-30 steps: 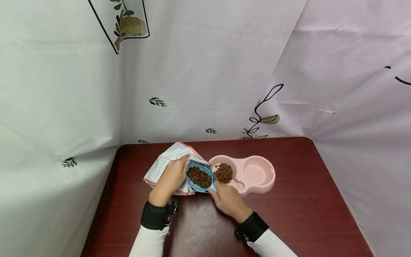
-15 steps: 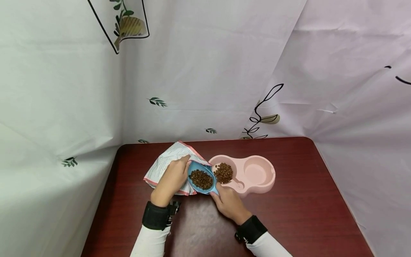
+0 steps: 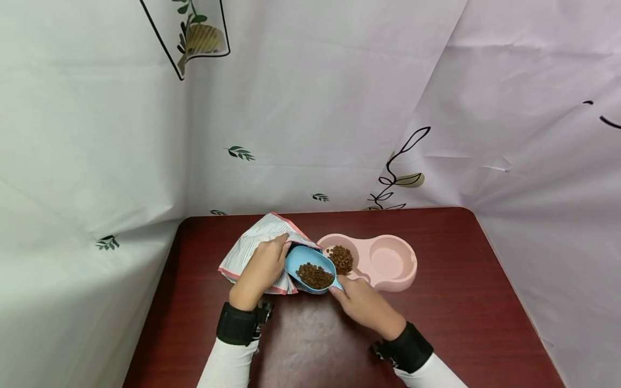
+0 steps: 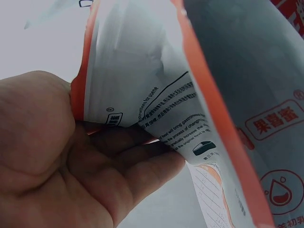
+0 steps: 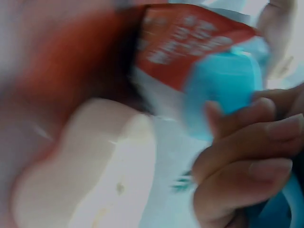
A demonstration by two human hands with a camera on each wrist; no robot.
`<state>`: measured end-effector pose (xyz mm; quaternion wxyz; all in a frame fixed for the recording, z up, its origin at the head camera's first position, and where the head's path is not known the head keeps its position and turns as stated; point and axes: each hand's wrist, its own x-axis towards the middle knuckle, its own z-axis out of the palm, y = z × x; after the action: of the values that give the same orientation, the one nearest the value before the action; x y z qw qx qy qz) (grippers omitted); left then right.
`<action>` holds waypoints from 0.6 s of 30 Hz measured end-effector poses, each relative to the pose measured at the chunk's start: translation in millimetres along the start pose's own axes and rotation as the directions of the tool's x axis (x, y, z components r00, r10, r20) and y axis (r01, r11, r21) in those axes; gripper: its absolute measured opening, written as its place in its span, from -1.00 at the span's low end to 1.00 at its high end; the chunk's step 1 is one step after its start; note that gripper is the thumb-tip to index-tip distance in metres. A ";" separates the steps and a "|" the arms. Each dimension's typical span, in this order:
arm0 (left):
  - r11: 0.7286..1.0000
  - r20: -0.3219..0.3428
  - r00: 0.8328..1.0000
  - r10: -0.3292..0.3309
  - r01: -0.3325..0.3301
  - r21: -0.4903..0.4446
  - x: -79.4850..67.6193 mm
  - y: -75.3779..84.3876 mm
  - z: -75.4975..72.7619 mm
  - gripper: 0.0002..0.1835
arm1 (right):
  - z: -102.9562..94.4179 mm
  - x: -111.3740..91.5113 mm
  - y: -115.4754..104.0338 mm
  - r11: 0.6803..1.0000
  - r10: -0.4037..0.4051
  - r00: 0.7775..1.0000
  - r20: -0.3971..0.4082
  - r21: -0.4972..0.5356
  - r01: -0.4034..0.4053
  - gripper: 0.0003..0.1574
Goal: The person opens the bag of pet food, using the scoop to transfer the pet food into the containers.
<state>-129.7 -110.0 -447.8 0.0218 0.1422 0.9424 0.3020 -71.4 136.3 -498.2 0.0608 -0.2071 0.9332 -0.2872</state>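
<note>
With its fingers curled round the handle, my right hand holds a light blue scoop. Brown pet-food kibble lies in the scoop, heaped towards the handle. The scoop's front end is at the mouth of a white food bag with red edging, which lies at the left. My left hand grips the bag by its opening; in the left wrist view its fingers are behind the bag's wall. In the right wrist view the scoop is blurred in front of the bag's red-and-white face.
A pink double pet bowl stands right beside the bag. Its left hollow holds a heap of kibble; the right hollow is bare. All stand on a dark red wooden table, with patterned white cloth hanging behind.
The scoop has moved right, out from the bag's mouth, and its kibble has gathered nearer the handle. My right forearm has shifted right. My left hand stays on the bag.
</note>
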 end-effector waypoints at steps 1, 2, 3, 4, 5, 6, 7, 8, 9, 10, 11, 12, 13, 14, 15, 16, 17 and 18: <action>1.000 0.000 1.000 -0.001 0.001 -0.001 0.0 0.2 0.4 -0.57 | -6.9 0.5 -2.3 1.000 0.015 0.999 0.030 -0.011 -0.014 -0.74; 1.000 -0.001 1.000 0.000 0.000 0.002 0.1 0.5 1.0 -0.57 | -13.7 1.8 -4.8 0.999 0.031 0.998 0.063 -0.024 -0.030 -0.74; 1.000 -0.002 1.000 0.001 -0.001 0.008 0.4 0.7 1.6 -0.57 | -20.5 3.5 -7.6 0.998 0.049 0.994 0.094 -0.042 -0.045 -0.74; 1.000 -0.005 1.000 0.005 -0.005 0.018 0.8 0.9 1.5 -0.57 | -26.1 6.3 -10.6 0.997 0.067 0.991 0.120 -0.053 -0.061 -0.74; 1.000 -0.007 1.000 0.010 -0.010 0.028 0.8 1.4 1.3 -0.58 | -31.1 9.5 -13.7 0.995 0.083 0.986 0.144 -0.072 -0.074 -0.74; 0.999 -0.006 1.000 0.010 -0.010 0.035 0.6 2.0 1.2 -0.58 | -35.2 13.2 -17.1 0.992 0.101 0.980 0.172 -0.091 -0.087 -0.72; 0.999 -0.006 1.000 0.011 -0.010 0.039 0.4 2.7 1.2 -0.58 | -38.6 17.1 -20.7 0.989 0.116 0.974 0.194 -0.114 -0.095 -0.68; 0.999 -0.005 1.000 0.012 -0.012 0.046 0.2 3.4 1.3 -0.58 | -40.9 21.2 -24.1 0.985 0.127 0.969 0.213 -0.144 -0.098 -0.63; 0.999 -0.007 1.000 0.014 -0.013 0.051 -0.1 4.1 1.5 -0.58 | -42.0 25.4 -27.4 0.981 0.137 0.964 0.228 -0.169 -0.100 -0.60; 0.998 -0.012 1.000 0.015 -0.015 0.054 -0.6 4.9 1.6 -0.58 | -42.1 29.5 -30.8 0.976 0.149 0.958 0.243 -0.192 -0.103 -0.58; 0.998 -0.014 1.000 0.014 -0.013 0.056 -1.3 5.5 1.9 -0.58 | -41.7 33.5 -34.2 0.972 0.161 0.953 0.258 -0.211 -0.107 -0.56; 0.998 -0.016 1.000 0.012 -0.011 0.057 -1.8 5.9 2.2 -0.58 | -40.6 37.1 -37.2 0.968 0.171 0.947 0.273 -0.227 -0.109 -0.56; 0.998 -0.019 1.000 0.018 -0.017 0.061 -2.4 6.0 2.8 -0.58 | -38.9 40.4 -40.1 0.964 0.181 0.942 0.281 -0.241 -0.113 -0.57; 0.998 -0.021 1.000 0.024 -0.022 0.066 -2.7 6.1 3.4 -0.58 | -36.6 43.3 -42.3 0.960 0.186 0.939 0.288 -0.258 -0.111 -0.57; 0.997 -0.022 0.999 0.030 -0.028 0.071 -3.2 6.2 3.9 -0.58 | -34.3 46.0 -44.5 0.957 0.188 0.937 0.294 -0.268 -0.108 -0.57; 0.997 -0.021 0.999 0.034 -0.033 0.075 -3.6 6.2 4.3 -0.58 | -32.0 48.2 -46.4 0.955 0.186 0.936 0.298 -0.281 -0.101 -0.57; 0.996 -0.022 0.999 0.038 -0.037 0.075 -4.3 6.2 4.4 -0.58 | -29.6 50.4 -47.9 0.953 0.182 0.935 0.303 -0.289 -0.092 -0.55; 0.996 -0.025 0.999 0.043 -0.041 0.078 -4.7 6.2 4.4 -0.59 | -27.4 52.5 -49.1 0.952 0.174 0.936 0.305 -0.295 -0.081 -0.53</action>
<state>-123.0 -104.0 -448.0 -0.0028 0.1588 0.9503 0.2676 -108.1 91.4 -447.7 0.2040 -0.1966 0.9527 -0.1104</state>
